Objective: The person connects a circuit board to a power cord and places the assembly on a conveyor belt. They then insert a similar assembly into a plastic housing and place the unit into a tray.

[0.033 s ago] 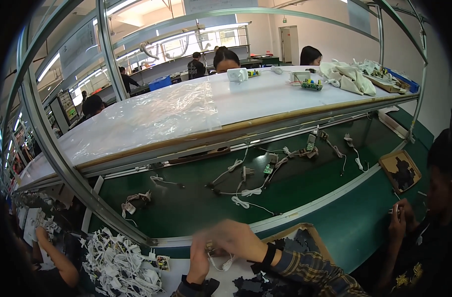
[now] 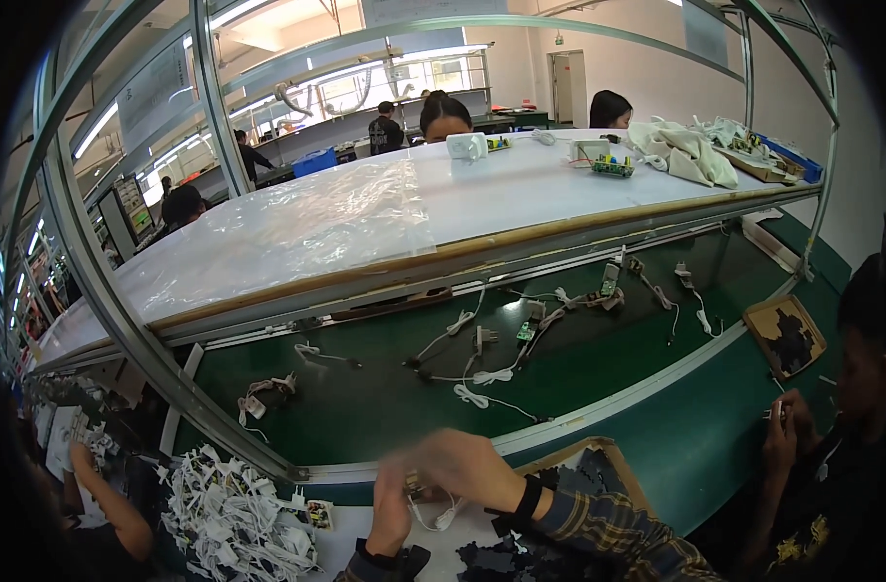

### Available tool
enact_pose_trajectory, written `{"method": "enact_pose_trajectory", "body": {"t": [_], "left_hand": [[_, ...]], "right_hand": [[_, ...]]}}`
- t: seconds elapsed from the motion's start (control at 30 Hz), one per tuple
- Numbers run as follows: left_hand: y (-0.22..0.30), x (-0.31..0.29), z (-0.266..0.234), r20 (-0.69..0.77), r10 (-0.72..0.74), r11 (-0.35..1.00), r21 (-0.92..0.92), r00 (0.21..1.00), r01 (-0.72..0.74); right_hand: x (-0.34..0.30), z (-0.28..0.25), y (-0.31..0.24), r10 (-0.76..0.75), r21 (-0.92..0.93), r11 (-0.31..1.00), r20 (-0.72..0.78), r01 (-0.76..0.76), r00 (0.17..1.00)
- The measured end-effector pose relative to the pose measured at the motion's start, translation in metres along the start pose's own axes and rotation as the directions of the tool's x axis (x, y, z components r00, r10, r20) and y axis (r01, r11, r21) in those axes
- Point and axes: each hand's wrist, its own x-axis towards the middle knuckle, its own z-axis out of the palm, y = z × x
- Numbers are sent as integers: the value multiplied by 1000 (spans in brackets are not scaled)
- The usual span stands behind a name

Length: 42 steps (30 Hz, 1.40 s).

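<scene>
In front of me, at the lower middle, my left hand (image 2: 392, 509) and my right hand (image 2: 462, 468) meet around a small part (image 2: 413, 481) that is mostly hidden between the fingers. A looped white cable (image 2: 445, 518) hangs below it. The left fingers are closed on the part. My right hand bends over it from above, its fingertips smeared by motion. Dark flat pieces (image 2: 520, 558) lie beneath my right forearm. A heap of white plugs and cables (image 2: 231, 514) is to the left, with a small circuit board (image 2: 319, 514) at its edge.
A green conveyor belt (image 2: 385, 407) carries several corded adapters and boards beyond a metal rail (image 2: 637, 376). A cardboard box (image 2: 612, 466) of dark pieces sits by my right forearm. Above the belt is a white shelf (image 2: 520, 199). Co-workers sit at both sides; a metal post (image 2: 123, 301) stands left.
</scene>
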Motion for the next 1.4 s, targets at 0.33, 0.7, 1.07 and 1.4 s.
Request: {"method": "enact_pose_trajectory", "body": {"t": [0.33, 0.7, 1.07, 1.4], "left_hand": [[-1, -4, 2, 32, 82, 987, 139, 996, -86], [-4, 0, -1, 97, 52, 969, 234, 994, -74], [-6, 0, 2, 97, 37, 980, 190, 995, -55], [-9, 4, -7, 77, -13, 959, 282, 997, -10]], "right_hand": [[-3, 4, 5, -5, -69, 998, 65, 9, 998], [-15, 15, 10, -192, -453, 858, 152, 241, 970], [-10, 7, 9, -259, -480, 813, 208, 330, 943], [-12, 14, 2, -238, -507, 817, 135, 273, 962]]}}
